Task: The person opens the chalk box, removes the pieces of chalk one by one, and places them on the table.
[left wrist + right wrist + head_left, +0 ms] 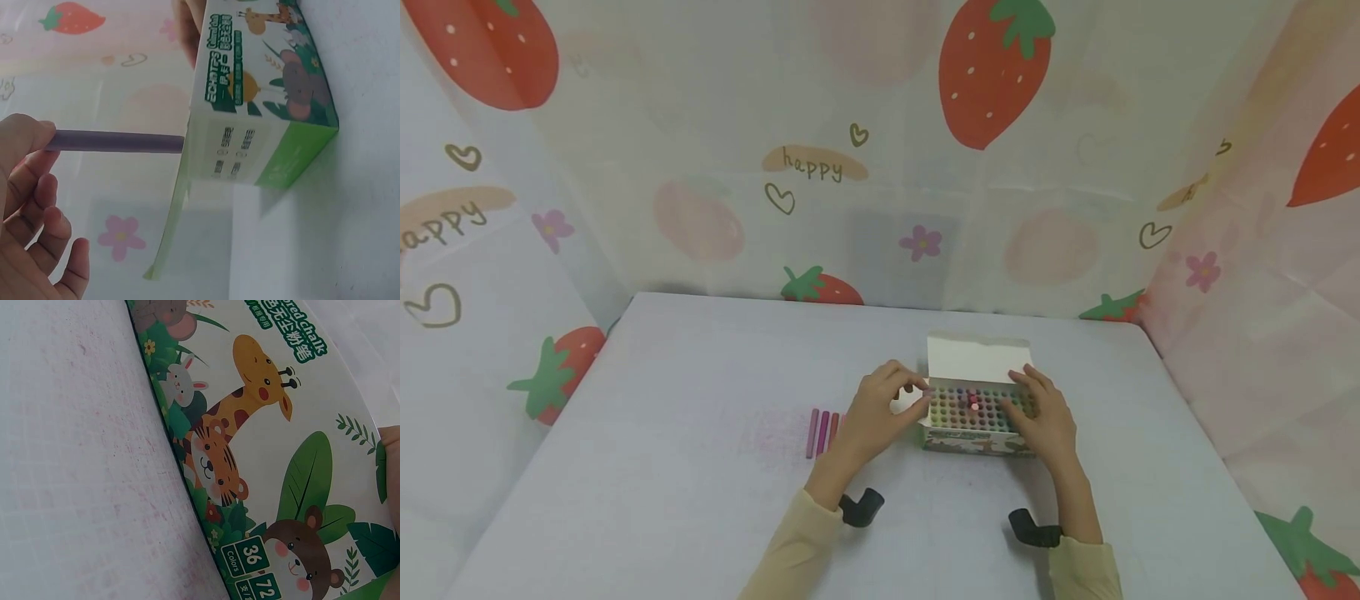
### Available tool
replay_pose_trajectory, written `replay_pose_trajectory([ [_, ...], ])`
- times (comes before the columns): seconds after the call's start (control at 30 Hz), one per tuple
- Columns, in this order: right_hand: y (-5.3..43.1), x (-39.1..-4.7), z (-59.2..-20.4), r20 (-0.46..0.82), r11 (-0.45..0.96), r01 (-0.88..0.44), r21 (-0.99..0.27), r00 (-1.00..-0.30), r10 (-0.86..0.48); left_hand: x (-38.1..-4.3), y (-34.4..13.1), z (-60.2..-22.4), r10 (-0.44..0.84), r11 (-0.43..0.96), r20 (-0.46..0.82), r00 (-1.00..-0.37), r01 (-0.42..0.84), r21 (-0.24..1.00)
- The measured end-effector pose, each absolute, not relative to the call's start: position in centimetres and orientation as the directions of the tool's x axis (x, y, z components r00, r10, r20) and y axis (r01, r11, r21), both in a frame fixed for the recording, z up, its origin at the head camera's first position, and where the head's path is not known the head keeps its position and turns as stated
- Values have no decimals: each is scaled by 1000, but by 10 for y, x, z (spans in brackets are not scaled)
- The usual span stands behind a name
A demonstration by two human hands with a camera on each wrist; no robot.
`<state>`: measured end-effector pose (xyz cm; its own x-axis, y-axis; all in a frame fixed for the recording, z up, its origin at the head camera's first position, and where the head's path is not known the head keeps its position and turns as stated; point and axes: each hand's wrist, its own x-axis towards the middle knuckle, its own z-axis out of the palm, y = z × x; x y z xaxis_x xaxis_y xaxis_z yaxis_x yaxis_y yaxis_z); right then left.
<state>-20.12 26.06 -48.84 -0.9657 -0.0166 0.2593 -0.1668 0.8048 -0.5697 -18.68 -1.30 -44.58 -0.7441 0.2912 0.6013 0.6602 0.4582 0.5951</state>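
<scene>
A white and green chalk box (973, 442) with its lid raised stands on the table, filled with rows of coloured chalk. My left hand (874, 417) is at the box's left side. Between thumb and fingertips it pinches one end of a purple chalk stick (115, 140); the stick's other end meets the box's open top. The other left fingers curve loosely. My right hand (1045, 421) lies over the box's right end, fingers spread and thumb above the chalk rows. Only a sliver of that hand shows in the right wrist view, beside the box's printed front (250, 444).
Several pink and purple chalk sticks (822, 433) lie side by side left of the box, partly behind my left forearm. A pink stick (974, 407) stands out above the others inside the box. Chalk dust marks the white table (700, 517). Strawberry-printed curtains (880, 83) surround it.
</scene>
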Motion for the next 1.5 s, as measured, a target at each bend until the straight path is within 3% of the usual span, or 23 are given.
replay_pose_trajectory([
  [0.47,260,-201,-488,259,811,-156,-564,-966,-6,-183,-45,-443,268,408,566,-780,624,667],
  [0.87,259,-201,-488,271,805,-168,-569,-962,-9,-179,-71,-435,267,462,545,-795,602,651],
  [1.23,259,-201,-487,263,813,-164,-559,-965,-13,-177,-99,-435,220,540,442,-869,486,687],
  [1.5,259,-200,-487,269,811,-170,-560,-963,-16,-179,-115,-439,202,565,408,-891,446,694],
])
